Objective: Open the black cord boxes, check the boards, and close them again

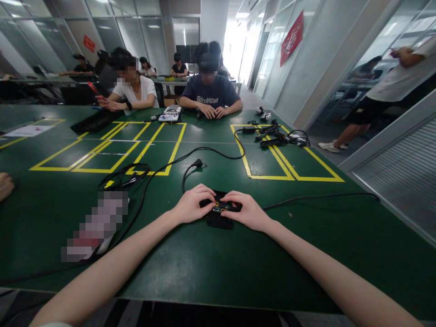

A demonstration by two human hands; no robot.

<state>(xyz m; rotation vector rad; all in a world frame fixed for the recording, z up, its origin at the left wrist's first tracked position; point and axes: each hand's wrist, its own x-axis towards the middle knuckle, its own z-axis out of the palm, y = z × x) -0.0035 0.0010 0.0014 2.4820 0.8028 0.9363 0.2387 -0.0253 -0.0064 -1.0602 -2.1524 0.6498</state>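
Observation:
A black adapter case (220,222) lies opened on the green table, with a circuit board (217,210) showing inside, yellow and green parts on it. My left hand (190,205) grips its left side, thumb and fingers curled onto the board area. From the other side my right hand (250,211) closes its thumb and fingers on the same case. Both hands partly cover the board. A black cord with a plug (198,163) stands out behind my left hand, and another black cord (320,196) runs off to the right.
A coiled black cable (124,177) and a blurred-out pale object (97,227) lie left on the table (163,268). Tangled adapters and cords (275,134) are at the far right, by yellow tape outlines. Across the table sit a person in dark blue (211,91) and one in white (136,93).

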